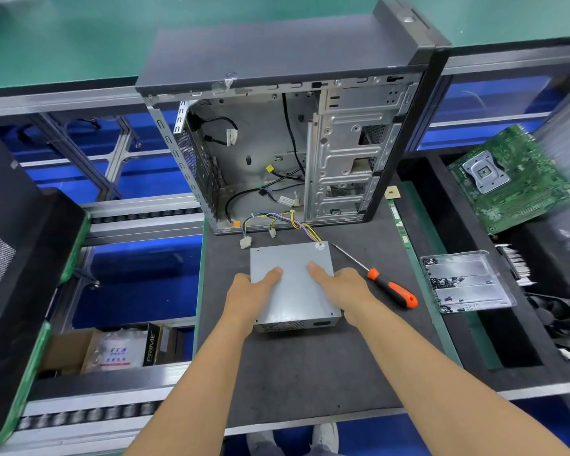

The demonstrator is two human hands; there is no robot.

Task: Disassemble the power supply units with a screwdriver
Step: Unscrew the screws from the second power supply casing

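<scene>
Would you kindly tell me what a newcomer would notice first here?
Two hands, left hand and right hand, grip a grey power supply unit at the centre of the dark mat. Behind it stands an open computer case, and an orange-handled screwdriver lies just right of the unit.

The fingers of both hands, the left hand [249, 291] and the right hand [341, 287], are curling out of sight down the sides of the power supply unit [293, 287], so only the thumbs are showing on its lid. Right of the hands, the contents of the clear tray [468, 281] are looking too small to identify, and the circuit board [510, 179] beyond is blurring at its far edge
</scene>
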